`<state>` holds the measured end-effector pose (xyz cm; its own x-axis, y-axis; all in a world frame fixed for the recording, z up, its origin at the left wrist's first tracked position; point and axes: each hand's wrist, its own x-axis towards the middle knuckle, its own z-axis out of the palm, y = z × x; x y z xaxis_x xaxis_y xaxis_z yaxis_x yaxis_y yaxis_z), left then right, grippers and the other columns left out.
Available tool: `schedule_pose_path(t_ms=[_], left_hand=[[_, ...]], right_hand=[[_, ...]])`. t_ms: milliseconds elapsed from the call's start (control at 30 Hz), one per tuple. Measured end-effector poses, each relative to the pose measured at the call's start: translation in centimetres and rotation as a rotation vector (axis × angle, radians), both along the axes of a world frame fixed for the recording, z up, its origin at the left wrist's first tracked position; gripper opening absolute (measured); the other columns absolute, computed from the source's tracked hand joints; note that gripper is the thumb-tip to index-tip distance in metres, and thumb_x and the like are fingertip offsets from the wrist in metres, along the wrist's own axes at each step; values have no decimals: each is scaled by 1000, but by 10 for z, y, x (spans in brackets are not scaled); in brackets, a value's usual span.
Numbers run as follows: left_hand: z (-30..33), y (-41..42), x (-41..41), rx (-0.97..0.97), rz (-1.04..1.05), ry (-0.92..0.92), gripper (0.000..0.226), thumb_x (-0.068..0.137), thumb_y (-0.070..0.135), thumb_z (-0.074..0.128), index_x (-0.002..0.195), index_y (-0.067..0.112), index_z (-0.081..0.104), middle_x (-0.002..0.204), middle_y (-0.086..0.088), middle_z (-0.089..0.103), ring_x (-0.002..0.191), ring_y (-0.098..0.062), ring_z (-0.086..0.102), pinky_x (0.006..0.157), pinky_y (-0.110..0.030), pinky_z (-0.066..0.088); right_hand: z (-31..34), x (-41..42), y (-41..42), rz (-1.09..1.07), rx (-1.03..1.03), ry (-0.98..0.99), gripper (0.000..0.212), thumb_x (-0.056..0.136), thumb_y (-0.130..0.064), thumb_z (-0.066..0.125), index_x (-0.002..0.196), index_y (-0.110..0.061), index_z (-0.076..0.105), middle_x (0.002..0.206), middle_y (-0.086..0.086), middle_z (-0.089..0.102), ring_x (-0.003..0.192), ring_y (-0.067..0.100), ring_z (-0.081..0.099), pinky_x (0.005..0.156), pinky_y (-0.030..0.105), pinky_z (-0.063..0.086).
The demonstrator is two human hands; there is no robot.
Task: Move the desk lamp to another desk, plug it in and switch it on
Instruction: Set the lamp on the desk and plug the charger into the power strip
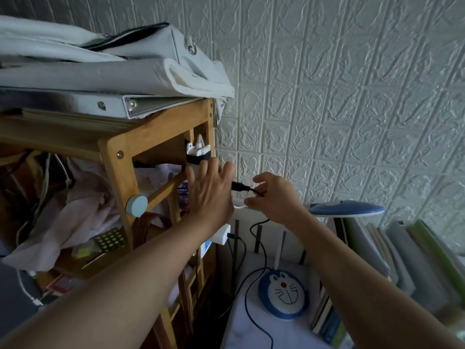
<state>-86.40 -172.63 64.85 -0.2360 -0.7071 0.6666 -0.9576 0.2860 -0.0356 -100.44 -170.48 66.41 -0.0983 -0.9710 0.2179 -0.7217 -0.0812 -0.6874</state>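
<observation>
Head view: lamp [281,295] w/ cartoon base stands on the tabletop [251,333] at 5 o'clock, head unlit. Right hand [274,197] pinches the black USB plug [239,186], fingers clamped on its cord end, tip aimed toward 9 o'clock. Left hand [211,192] reaches up, fingers spread, by the adapter [198,153] on the wooden shelf [118,157]. Best bet: steady the adapter w/ left, line plug square, push straight.

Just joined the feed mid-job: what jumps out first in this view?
Two bare arms reach to mid-frame, where the right hand pinches the lamp's black USB plug, pointing it toward the open left hand beside the wooden shelf. Lower right, the blue desk lamp with a cartoon cat face on its base stands on the white desk, its cable trailing off the bottom of the frame.
</observation>
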Motion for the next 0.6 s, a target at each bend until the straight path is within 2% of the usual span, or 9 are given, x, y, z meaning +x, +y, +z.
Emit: schedule_pose_path(t_ms=[100, 233, 333, 500, 600], left_hand=[[-1, 3, -4, 36, 23, -8, 49, 69, 12, 64, 112, 19, 42, 115, -9, 49, 109, -30, 43, 96, -47, 33], [-9, 18, -16, 64, 10, -40, 65, 71, 12, 60, 130, 17, 33, 135, -11, 40, 125, -32, 35, 105, -50, 26], [-17, 35, -29, 89, -49, -65, 75, 68, 9, 62, 136, 15, 30, 143, -14, 32, 133, -34, 28, 108, -51, 23], [-38, 62, -43, 110, -81, -114, 78, 65, 7, 67, 136, 14, 36, 145, -16, 36, 132, -36, 34, 110, -54, 24], [-52, 74, -42, 96, -97, -118, 66, 63, 8, 70, 127, 13, 51, 132, -15, 53, 117, -35, 52, 102, -52, 38]], right_hand=[[-11, -9, 6, -2, 53, -3, 73, 71, -30, 79, 133, -14, 44, 128, 8, 60, 111, 22, 57, 71, 19, 42], [-30, -22, 18, -41, 70, -81, 75, 73, -34, 76, 135, -14, 41, 134, 6, 53, 119, 20, 51, 86, 26, 39], [-43, -29, 26, -55, 80, -88, 75, 73, -35, 75, 136, -14, 40, 138, 5, 50, 124, 22, 48, 93, 29, 39], [-64, -34, 37, -14, 135, -92, 75, 75, -34, 74, 138, -13, 38, 138, 7, 50, 120, 21, 50, 86, 26, 38], [-76, -35, 45, 8, 149, -109, 76, 75, -31, 75, 139, -16, 38, 142, 6, 47, 127, 23, 47, 94, 29, 40]])
